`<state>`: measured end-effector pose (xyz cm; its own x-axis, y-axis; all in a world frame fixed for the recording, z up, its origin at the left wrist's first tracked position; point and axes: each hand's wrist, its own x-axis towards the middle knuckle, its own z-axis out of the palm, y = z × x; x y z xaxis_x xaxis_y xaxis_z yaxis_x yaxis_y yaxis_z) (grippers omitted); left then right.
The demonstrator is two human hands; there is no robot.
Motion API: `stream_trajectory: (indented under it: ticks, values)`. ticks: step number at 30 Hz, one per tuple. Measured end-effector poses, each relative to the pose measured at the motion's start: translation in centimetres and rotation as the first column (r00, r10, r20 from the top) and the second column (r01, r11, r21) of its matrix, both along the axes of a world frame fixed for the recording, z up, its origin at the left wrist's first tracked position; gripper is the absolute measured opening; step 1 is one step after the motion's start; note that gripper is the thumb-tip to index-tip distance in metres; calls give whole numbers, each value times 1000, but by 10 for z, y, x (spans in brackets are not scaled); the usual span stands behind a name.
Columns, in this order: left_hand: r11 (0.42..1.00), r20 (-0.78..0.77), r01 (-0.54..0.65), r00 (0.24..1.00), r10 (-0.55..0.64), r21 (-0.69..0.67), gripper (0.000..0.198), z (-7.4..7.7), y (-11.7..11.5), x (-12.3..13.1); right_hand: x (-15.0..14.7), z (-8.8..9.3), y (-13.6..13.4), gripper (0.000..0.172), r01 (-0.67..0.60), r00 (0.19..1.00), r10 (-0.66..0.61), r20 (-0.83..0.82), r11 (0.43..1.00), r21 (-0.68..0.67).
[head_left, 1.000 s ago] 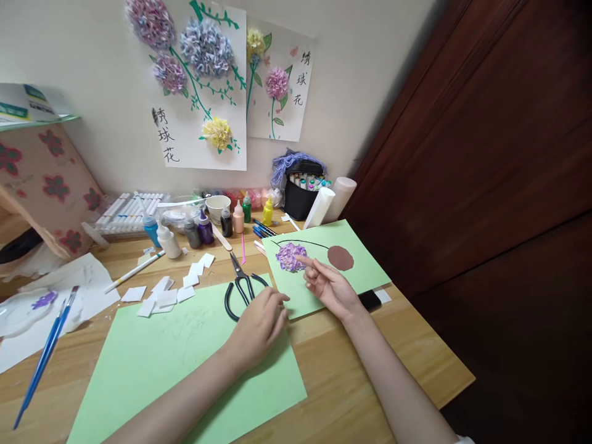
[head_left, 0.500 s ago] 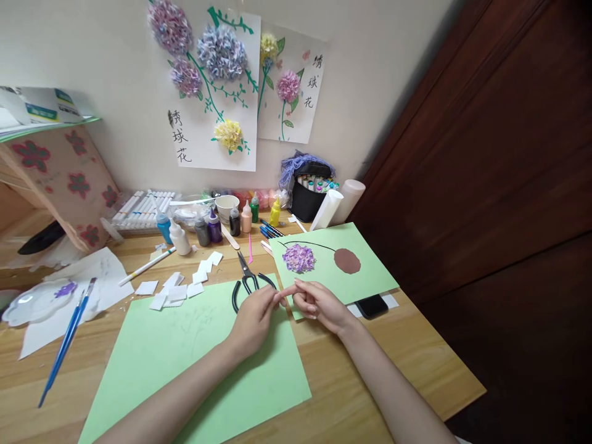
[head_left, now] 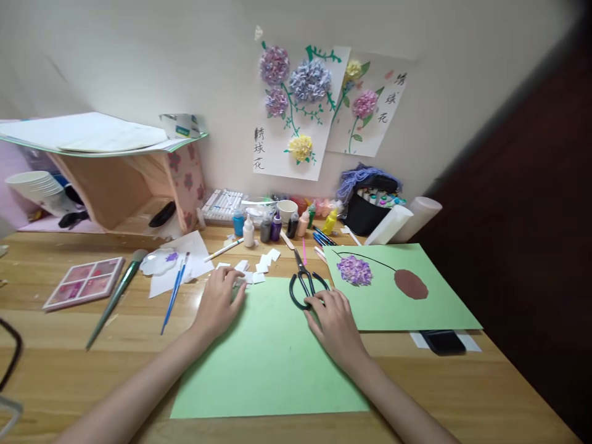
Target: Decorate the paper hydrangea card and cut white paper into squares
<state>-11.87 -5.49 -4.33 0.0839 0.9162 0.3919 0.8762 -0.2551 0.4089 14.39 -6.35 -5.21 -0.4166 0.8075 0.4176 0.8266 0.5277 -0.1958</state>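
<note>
My left hand (head_left: 218, 303) is over the upper left corner of a green sheet (head_left: 272, 364), fingers apart, beside several small white paper squares (head_left: 264, 264). Its fingertips partly cover some of these squares. A pair of black-handled scissors (head_left: 303, 277) lies across the sheet's upper right, blades pointing away from me. My right hand (head_left: 333, 317) has its thumb and curled fingers at the near end of the scissors' handles. Just to its right lies a second green sheet (head_left: 383, 314) bearing a purple paper flower (head_left: 354, 271) and a brown disc (head_left: 411, 284).
Paint bottles (head_left: 276, 227) and a white paper cup (head_left: 287, 211) line the wall. Blue brushes (head_left: 174, 293), a palette (head_left: 158, 262), a green-handled brush (head_left: 115, 299) and a make-up palette (head_left: 86, 283) lie left. A dark phone-like object (head_left: 444, 343) is partly under the right sheet.
My hands were together in front of the scissors. They have parted: the left is at the paper squares, the right at the scissors' handles. The view has swung left.
</note>
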Motion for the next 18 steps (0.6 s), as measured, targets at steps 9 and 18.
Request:
stream_trajectory:
  ticks: [9,18]
  values:
    - [996,-19,-45,999,43,-81,14,-1,3,-2,-81,0,20,18,-102,988,100,-116,995,-5]
    - [998,81,53,995,-50,-31,12,-2,1,0,-114,-4,49,6,-128,979,138,-151,989,76]
